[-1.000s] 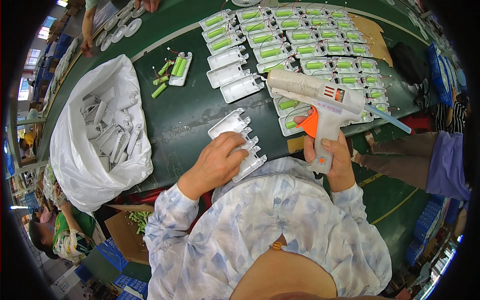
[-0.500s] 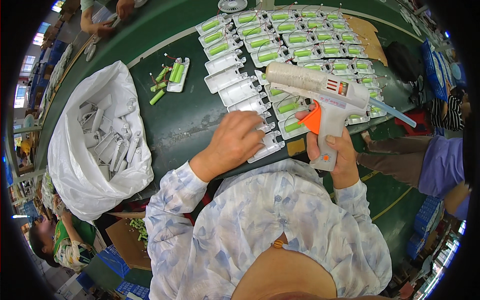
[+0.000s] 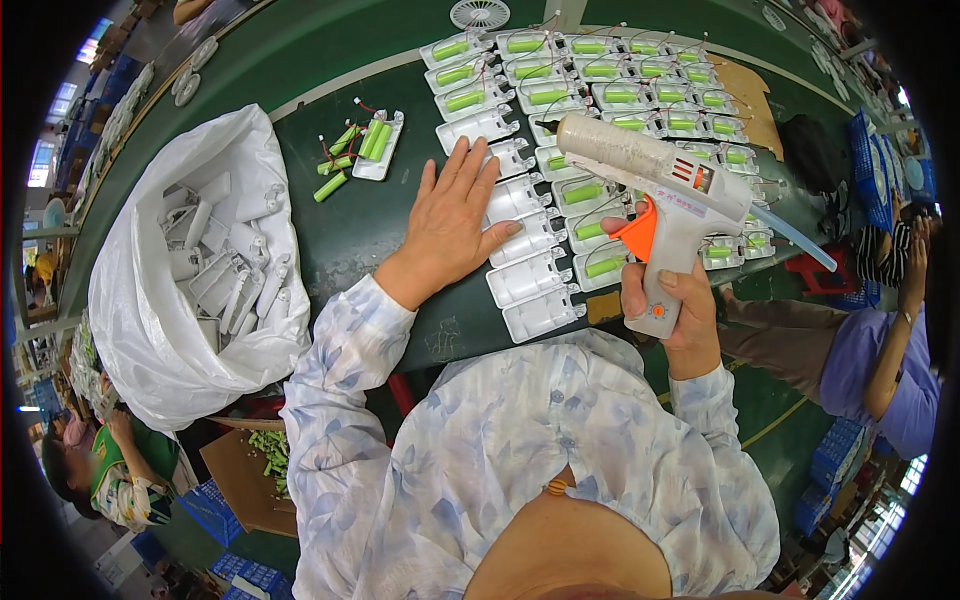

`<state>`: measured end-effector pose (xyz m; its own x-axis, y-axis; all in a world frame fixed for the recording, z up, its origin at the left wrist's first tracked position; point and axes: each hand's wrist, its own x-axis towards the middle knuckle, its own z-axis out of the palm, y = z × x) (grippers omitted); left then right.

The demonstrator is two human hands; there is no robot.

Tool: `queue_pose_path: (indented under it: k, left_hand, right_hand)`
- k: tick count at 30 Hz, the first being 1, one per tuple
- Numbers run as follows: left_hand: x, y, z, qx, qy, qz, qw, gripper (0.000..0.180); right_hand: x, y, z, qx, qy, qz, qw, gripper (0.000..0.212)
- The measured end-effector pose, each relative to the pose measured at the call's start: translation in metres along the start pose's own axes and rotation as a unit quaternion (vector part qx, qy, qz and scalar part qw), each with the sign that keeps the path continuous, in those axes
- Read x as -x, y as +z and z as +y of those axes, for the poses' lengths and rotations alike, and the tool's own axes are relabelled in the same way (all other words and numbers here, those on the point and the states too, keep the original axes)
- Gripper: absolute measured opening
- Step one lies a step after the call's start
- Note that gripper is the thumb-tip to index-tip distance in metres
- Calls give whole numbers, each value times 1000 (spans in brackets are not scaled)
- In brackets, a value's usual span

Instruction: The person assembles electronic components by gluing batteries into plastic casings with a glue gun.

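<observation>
At your far left, a white sack (image 3: 140,330) of thin, crinkled plastic gapes open, with smooth, hard, rounded casings (image 3: 215,275) jumbled inside. Right of it, on the scuffed dark green bench (image 3: 345,240), loose lime-green cylinders (image 3: 330,187) lie near a white tray-shaped half-shell (image 3: 379,150) bearing more of them. Your left hand (image 3: 450,225) is palm down, fingers stretched out and thumb spread, clamped on nothing; fingertips and thumb overlap the left edge of a column of bare white half-shells (image 3: 527,277), though you can't tell how firmly they press. Those shells are shallow, glossy, rounded oblongs with notched right ends, set one above another on the bench. Beyond and right stand rows of filled half-shells (image 3: 620,95), each cradling green cylinders with thin wires. Your right hand (image 3: 690,310) is clamped around the pale grey handle of the glue gun (image 3: 690,190), held above those rows; its thick tan barrel points left, its trigger (image 3: 637,232) is bright orange, and a translucent bluish stick (image 3: 795,240) juts from the back.
</observation>
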<state>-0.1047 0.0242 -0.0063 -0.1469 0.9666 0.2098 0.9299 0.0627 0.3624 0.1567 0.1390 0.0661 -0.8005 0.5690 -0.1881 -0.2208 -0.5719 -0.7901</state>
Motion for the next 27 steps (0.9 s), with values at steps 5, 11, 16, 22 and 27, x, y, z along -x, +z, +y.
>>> queue_pose_path:
  k: [5,11,16,22,27]
  left_hand:
    - [-2,4,-4,-43,1,10,999,72]
    - [-4,-1,-1,-30,4,10,999,65]
    - [5,-39,-42,-22,23,234,972,30]
    - [7,-50,-112,-149,-154,172,961,11]
    - [-3,-46,-137,-192,-179,61,963,20]
  right_hand:
    - [-9,2,-1,11,0,-13,1000,74]
    - [-20,17,-15,74,19,15,997,70]
    - [-24,28,-31,127,-12,-1,992,64]
    - [-43,33,-22,112,67,16,991,32]
    - [-53,33,-18,142,56,-47,987,25]
